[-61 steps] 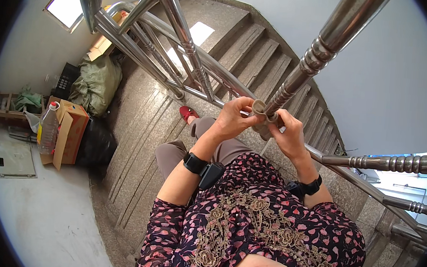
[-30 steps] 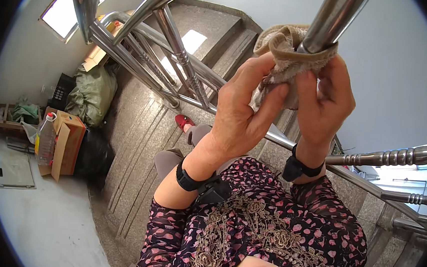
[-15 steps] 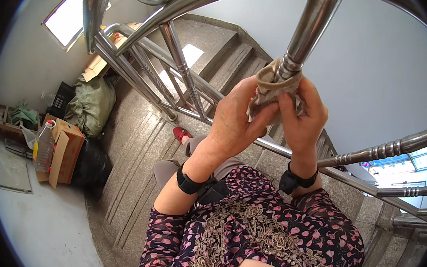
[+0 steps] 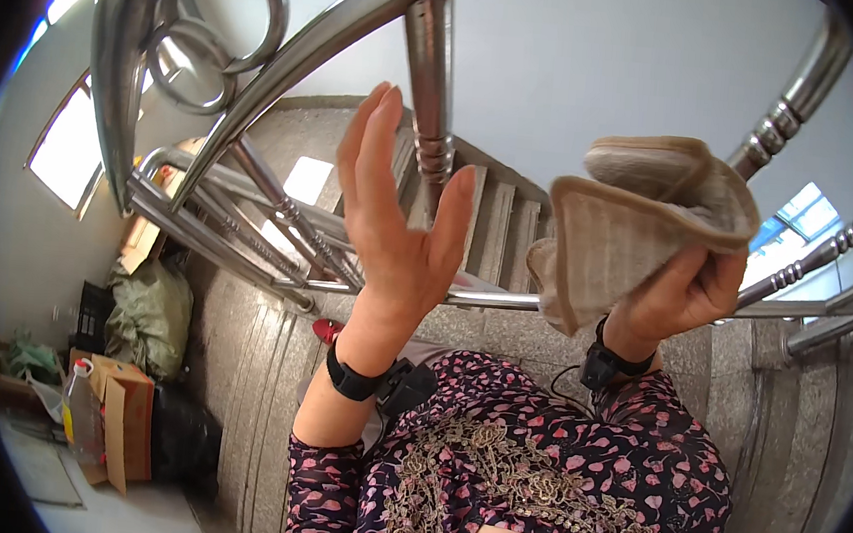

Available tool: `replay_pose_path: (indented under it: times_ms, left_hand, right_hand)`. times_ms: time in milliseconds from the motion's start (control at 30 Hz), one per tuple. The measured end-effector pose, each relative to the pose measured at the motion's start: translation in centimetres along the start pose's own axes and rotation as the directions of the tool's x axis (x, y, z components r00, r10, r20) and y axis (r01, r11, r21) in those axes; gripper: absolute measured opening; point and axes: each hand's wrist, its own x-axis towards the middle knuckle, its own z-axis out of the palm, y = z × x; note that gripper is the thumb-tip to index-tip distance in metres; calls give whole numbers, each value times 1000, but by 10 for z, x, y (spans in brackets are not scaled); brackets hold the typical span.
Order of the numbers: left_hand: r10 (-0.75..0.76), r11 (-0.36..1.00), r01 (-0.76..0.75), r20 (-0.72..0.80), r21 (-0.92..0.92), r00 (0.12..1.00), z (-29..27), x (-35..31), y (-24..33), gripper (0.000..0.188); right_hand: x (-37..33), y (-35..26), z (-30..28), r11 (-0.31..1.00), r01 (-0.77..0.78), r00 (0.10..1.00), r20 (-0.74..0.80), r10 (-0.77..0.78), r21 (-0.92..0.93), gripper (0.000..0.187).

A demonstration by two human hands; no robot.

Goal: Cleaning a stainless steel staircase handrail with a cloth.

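A beige cleaning cloth with a brown bound edge hangs bunched and folded from my right hand, whose fingers grip its lower side. Raised beside a shiny metal baluster is my left hand. Its fingers are stretched upward, the thumb stands apart, and it holds nothing. The cloth is clear of that baluster and overlaps part of another metal post at the right. Black bands with small dark boxes sit on both my wrists.
A curved steel handrail with rings crosses the upper left. Behind it, stone stairs run along a white wall. At the left stand a green sack, a cardboard box, a plastic bottle and a black bag.
Both hands were wrapping the cloth round the baluster. Now the cloth is off it and has moved right in my right hand; my left hand has let go and opened.
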Motion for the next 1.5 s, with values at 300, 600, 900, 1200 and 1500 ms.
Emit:
replay_pose_path:
  times_ms: [300,600,900,1200,1500]
  left_hand:
    - [297,927,-230,207,-297,932,23,-10,53,56]
    - [353,917,-232,389,-323,851,46,-17,68,59]
    - [339,910,-146,494,-387,801,58,-31,71,72]
    - [109,869,338,806,-361,582,78,-100,41,70]
    - [42,750,575,890,-328,453,101,-155,2,69]
  right_hand:
    - [69,-17,-43,935,-121,983,-90,159,333,49]
    - [68,2,-28,913,-111,979,117,169,-391,35]
    - [40,19,-47,898,-105,966,171,195,-428,26]
    - [-90,43,-110,812,-101,836,394,383,-576,42]
    - [-105,37,-139,662,36,673,507,538,-749,35]
